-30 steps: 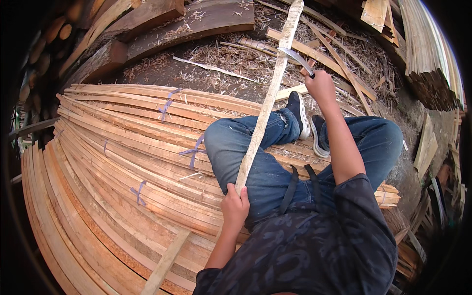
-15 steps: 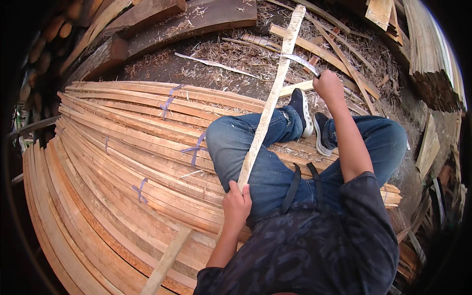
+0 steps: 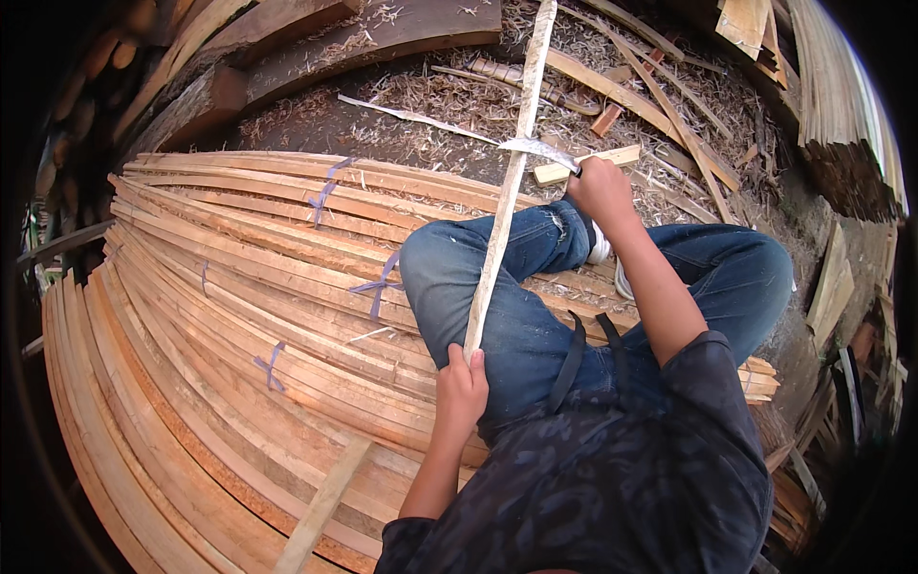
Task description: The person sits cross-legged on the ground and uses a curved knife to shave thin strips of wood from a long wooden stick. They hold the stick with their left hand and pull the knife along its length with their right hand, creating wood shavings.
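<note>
A long, thin wooden strip [image 3: 505,215] slants across my left thigh, its far end rising past the top edge of the picture. My left hand [image 3: 463,385] is closed round its near end, thumb along the top. In my right hand [image 3: 603,192] is the dark handle of a knife [image 3: 540,148] with a curved, pale blade. The blade lies across the strip beyond my knee, its tip reaching past the strip's left side. My fingers hide most of the handle.
Stacked wooden strips [image 3: 258,316], some tied with purple ties [image 3: 272,366], spread under and left of my legs. Shavings [image 3: 430,105] cover the ground ahead. Heavy dark beams [image 3: 373,48] lie at the back left. Thin boards [image 3: 841,105] stand at the right. Loose offcuts [image 3: 612,96] lie ahead.
My right hand has drawn the knife along the strip toward me and to the left. The strip's far end has swung left; my left hand keeps its hold.
</note>
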Demonstrator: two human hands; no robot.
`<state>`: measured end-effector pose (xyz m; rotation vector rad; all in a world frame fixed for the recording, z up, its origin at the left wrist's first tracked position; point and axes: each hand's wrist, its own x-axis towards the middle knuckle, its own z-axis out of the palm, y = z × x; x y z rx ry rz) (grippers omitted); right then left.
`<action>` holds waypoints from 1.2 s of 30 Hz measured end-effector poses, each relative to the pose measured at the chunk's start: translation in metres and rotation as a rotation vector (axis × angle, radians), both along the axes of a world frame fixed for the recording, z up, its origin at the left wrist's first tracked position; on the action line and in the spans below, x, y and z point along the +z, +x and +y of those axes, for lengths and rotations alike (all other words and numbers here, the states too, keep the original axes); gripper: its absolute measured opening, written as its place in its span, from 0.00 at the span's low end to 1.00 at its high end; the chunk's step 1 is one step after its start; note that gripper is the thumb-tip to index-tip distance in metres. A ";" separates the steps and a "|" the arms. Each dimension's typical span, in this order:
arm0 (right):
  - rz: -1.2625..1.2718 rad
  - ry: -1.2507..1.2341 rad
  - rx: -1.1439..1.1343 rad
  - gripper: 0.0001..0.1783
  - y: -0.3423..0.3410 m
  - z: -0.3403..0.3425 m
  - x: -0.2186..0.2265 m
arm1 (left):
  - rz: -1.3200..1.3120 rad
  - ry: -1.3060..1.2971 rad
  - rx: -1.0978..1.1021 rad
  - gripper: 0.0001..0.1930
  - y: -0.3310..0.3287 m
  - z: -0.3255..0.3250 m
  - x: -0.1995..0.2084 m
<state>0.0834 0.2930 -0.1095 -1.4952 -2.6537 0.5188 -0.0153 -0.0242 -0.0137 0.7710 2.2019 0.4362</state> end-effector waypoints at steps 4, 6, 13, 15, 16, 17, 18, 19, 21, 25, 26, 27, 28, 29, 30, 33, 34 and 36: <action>-0.037 -0.031 -0.142 0.14 0.027 0.022 0.000 | 0.053 0.014 -0.040 0.17 -0.001 -0.009 -0.007; 0.039 -0.013 0.043 0.13 0.021 -0.004 0.023 | 0.056 0.027 -0.037 0.17 -0.002 -0.013 -0.010; -0.027 0.005 -0.015 0.12 -0.002 0.010 -0.001 | 0.072 0.006 -0.061 0.18 -0.001 -0.006 -0.010; -0.052 -0.068 -0.309 0.13 0.016 0.067 -0.006 | 0.122 -0.023 -0.084 0.18 0.002 -0.009 -0.008; -0.064 -0.071 -0.375 0.13 0.028 0.086 -0.007 | 0.149 -0.019 -0.102 0.18 0.003 -0.009 -0.011; -0.071 -0.080 -0.343 0.14 0.029 0.088 0.009 | 0.179 -0.008 -0.108 0.18 0.001 -0.011 -0.014; -0.025 -0.036 -0.267 0.14 0.030 0.081 0.016 | 0.193 0.009 -0.112 0.18 -0.002 -0.010 -0.017; 0.012 0.003 -0.175 0.13 0.030 0.064 0.020 | 0.201 0.019 -0.103 0.18 0.002 -0.016 -0.019; 0.010 -0.026 -0.003 0.13 0.028 0.022 0.037 | 0.206 0.023 -0.101 0.17 0.003 -0.016 -0.021; -0.043 -0.157 0.276 0.10 0.019 -0.047 0.032 | 0.202 -0.049 -0.165 0.18 0.000 -0.008 -0.014; -0.026 -0.148 0.250 0.10 0.016 -0.043 0.020 | 0.194 -0.062 -0.154 0.18 0.001 -0.010 -0.014; -0.004 -0.134 0.224 0.10 0.010 -0.033 0.007 | 0.194 -0.071 -0.143 0.18 0.001 -0.009 -0.013; -0.043 -0.106 0.194 0.11 0.009 -0.014 -0.010 | 0.195 -0.072 -0.130 0.18 0.002 -0.007 -0.011; -0.054 -0.062 0.023 0.11 0.012 0.006 -0.025 | 0.206 -0.094 -0.148 0.18 0.003 -0.005 -0.009; -0.099 -0.034 -0.121 0.11 0.015 0.032 -0.027 | 0.219 -0.112 -0.160 0.19 0.003 -0.004 -0.008; -0.039 -0.105 -0.387 0.13 0.047 0.092 -0.019 | 0.261 -0.077 -0.157 0.19 0.006 -0.006 -0.013; -0.033 -0.078 -0.371 0.13 0.047 0.093 -0.006 | 0.267 -0.050 -0.146 0.19 0.006 -0.008 -0.017; -0.029 -0.004 -0.209 0.13 0.044 0.069 0.013 | 0.256 -0.092 -0.150 0.18 0.005 -0.005 -0.017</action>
